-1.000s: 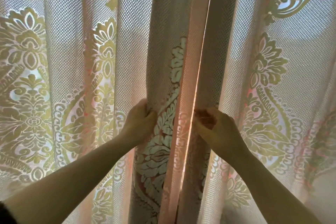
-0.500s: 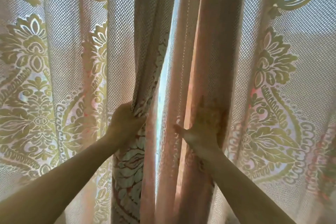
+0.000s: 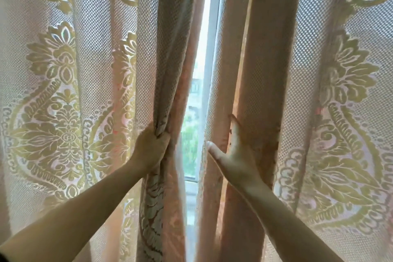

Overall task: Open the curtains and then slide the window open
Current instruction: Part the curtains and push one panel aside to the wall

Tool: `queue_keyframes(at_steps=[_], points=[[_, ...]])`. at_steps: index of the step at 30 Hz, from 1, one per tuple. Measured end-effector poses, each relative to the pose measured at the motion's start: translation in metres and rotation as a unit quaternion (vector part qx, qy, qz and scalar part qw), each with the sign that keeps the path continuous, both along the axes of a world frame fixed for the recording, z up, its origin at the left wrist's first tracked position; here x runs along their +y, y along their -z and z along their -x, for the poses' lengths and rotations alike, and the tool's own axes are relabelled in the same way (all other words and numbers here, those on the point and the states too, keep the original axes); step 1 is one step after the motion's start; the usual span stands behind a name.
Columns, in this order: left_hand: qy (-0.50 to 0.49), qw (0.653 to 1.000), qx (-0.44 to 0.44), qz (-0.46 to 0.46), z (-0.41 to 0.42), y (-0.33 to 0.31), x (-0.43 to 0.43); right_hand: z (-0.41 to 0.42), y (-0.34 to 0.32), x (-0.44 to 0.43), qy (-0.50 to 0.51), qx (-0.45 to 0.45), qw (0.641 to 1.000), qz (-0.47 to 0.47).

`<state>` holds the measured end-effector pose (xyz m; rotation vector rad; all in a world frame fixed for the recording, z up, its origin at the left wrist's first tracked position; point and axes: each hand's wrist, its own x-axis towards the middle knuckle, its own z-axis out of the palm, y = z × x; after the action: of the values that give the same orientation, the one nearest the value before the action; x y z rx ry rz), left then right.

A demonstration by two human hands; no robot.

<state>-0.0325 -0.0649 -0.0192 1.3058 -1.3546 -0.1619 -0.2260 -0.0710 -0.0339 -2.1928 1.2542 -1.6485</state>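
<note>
Left hand [image 3: 151,147] fisted on left curtain [image 3: 170,53], right hand [image 3: 236,155] splayed flat — fingers tucked behind right curtain [image 3: 263,59]

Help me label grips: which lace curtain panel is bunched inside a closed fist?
The left patterned lace curtain panel: the left hand fists its edge, while the right hand presses open-palmed.

Two curtain panels are counted: a left curtain panel [image 3: 70,95] and a right curtain panel [image 3: 331,95]. One narrow gap [image 3: 200,70] is seen between them. One window [image 3: 192,130] is visible through it, with one white upright frame bar [image 3: 213,27] counted. Two hands are counted, a left hand [image 3: 152,147] and a right hand [image 3: 236,155], on two bare forearms.
</note>
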Motion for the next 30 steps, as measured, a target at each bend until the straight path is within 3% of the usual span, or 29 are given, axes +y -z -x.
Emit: queue_keyframes(at_steps=[4,10,16,19,23,30], points=[[0.020,0.999,0.028,0.021,-0.015,0.005,0.006,-0.010,-0.003,0.007,-0.026,-0.025,0.999,-0.012],[-0.096,0.993,-0.020,0.069,-0.053,0.010,0.015,-0.039,-0.004,0.022,0.000,-0.060,0.989,0.136],[-0.149,0.980,-0.007,0.128,-0.109,0.008,0.017,-0.100,-0.032,0.009,-0.013,-0.114,0.988,0.100],[-0.122,0.988,0.011,0.090,-0.127,0.013,0.016,-0.128,-0.054,0.004,-0.044,-0.125,0.987,0.096],[-0.065,0.996,-0.040,0.034,-0.168,0.018,0.010,-0.193,-0.086,-0.008,-0.116,-0.076,0.990,-0.016],[0.003,0.996,-0.082,0.041,-0.217,0.020,-0.003,-0.270,-0.114,-0.047,-0.126,-0.140,0.981,-0.050]])
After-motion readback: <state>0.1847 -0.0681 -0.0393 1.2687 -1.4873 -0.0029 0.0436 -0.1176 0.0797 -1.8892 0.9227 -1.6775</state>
